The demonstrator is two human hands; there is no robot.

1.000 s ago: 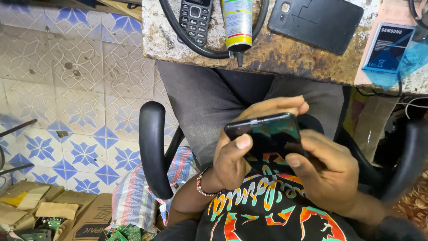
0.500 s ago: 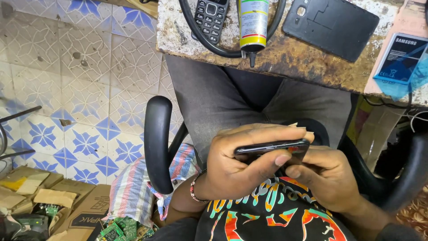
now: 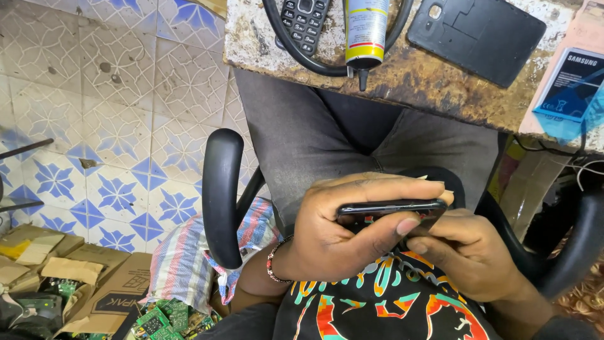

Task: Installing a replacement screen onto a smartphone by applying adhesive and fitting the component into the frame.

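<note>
Tiled floor (image 3: 107,126), blue star pattern on pale ground, fills the left of the view. Worn stone tabletop (image 3: 428,82) runs along the upper edge. Black chair armrest (image 3: 221,195) stands to the person's left side, with a striped cloth (image 3: 189,264) beside and below it. Cardboard scraps (image 3: 56,277) and green circuit boards (image 3: 157,318) lie on the floor at lower left.

On the tabletop: a dark phone back cover (image 3: 478,38), lying flat; a blue-and-white battery pack (image 3: 576,85) at the right edge; a spray can (image 3: 366,31) with its nozzle pointing toward the person; a keypad phone (image 3: 303,22) within a loop of black cable (image 3: 296,53).

Left hand (image 3: 340,233) is curled around a slim black smartphone (image 3: 390,211), held edge-on over the lap. Its fingers lie across the far side of the smartphone, the thumb pressed along the near edge. Right hand (image 3: 472,252) sits just below and to the right, its fingertips touching the underside of the smartphone; whether it grips or merely supports cannot be told. A beaded bracelet (image 3: 272,261) circles the left wrist.
</note>
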